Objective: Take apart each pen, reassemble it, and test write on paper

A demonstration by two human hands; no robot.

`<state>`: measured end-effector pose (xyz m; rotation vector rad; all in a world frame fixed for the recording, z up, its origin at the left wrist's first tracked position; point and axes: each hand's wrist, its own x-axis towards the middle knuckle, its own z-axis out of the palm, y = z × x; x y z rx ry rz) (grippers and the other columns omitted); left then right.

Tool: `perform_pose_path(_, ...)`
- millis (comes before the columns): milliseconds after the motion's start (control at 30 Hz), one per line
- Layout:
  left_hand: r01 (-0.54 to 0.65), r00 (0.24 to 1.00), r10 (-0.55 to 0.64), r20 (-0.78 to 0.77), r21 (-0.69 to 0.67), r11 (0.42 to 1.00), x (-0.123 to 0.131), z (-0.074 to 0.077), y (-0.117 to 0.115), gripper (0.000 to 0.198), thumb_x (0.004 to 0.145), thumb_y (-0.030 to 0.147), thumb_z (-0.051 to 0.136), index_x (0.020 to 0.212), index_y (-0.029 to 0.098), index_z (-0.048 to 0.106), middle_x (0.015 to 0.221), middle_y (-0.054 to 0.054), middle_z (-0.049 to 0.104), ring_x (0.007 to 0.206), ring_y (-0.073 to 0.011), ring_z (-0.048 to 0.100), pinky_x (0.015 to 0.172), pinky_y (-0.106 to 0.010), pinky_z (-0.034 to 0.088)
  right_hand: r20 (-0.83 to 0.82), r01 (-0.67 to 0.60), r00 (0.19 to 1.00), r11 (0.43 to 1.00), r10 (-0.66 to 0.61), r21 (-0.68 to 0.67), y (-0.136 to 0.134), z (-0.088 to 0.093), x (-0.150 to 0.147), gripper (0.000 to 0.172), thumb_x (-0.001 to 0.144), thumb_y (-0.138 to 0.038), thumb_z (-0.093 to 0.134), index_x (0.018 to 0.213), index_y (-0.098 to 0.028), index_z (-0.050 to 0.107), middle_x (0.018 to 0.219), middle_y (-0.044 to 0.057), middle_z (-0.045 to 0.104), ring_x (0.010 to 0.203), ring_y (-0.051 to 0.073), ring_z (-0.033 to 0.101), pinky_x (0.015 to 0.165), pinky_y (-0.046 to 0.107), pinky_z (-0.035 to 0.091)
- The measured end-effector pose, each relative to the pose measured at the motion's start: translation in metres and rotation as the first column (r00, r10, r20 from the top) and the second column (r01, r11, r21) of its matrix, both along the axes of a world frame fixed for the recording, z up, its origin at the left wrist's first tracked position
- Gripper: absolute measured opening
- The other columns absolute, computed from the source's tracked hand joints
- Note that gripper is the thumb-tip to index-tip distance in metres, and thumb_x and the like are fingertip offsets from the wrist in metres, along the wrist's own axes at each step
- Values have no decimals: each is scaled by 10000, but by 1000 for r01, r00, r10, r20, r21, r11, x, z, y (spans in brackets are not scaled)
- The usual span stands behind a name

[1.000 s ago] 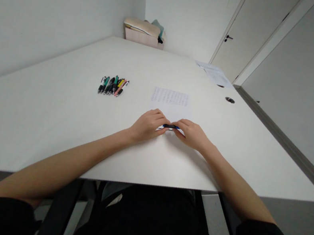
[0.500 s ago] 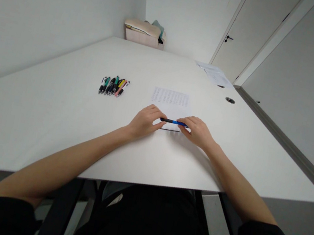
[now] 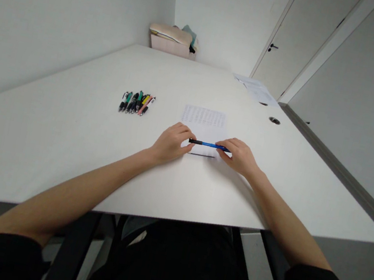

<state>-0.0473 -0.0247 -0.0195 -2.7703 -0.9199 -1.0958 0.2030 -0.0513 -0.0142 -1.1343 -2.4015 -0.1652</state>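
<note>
A blue and black pen (image 3: 208,144) is held level between my two hands, above a white sheet of paper (image 3: 203,131) with rows of small print on its upper part. My left hand (image 3: 174,143) pinches the black end of the pen. The blue end is between the thumb and fingers of my right hand (image 3: 239,156). Under the pen, a thin dark line shows near the lower edge of the sheet. Several pens (image 3: 136,103) in black, white, green, yellow and pink lie side by side to the left of the paper.
The white table (image 3: 64,137) reaches back to a pinkish box (image 3: 169,46) with cushions or cloth by the wall. More papers (image 3: 257,90) lie at the back right, near a round cable hole (image 3: 274,120). The table's front edge is close to my body.
My hands have moved slightly apart along the pen, the right one to the right and the left one a little left. More of the pen's blue part shows between them.
</note>
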Motion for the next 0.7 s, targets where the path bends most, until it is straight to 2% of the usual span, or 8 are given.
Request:
perform_pose_path(500,-13,1000,13,-4,29,999,-3,-2,3,118,812,202,520,883,165,605,849,-58,614,840,-187,515,766,-327,433,-4,6,1000,1000,-6,18,0,1,3,216,868,-280,455,976,-191,620,873,66,666,783,184,577,711,311,438)
perform_pose_path(700,-13,1000,12,18,44,999,-5,0,4,113,803,185,528,873,148,608,832,-62,617,826,-182,516,762,-322,436,-9,8,1000,999,-7,40,3,3,9,216,870,-274,455,969,-182,623,930,62,661,817,178,581,725,296,446)
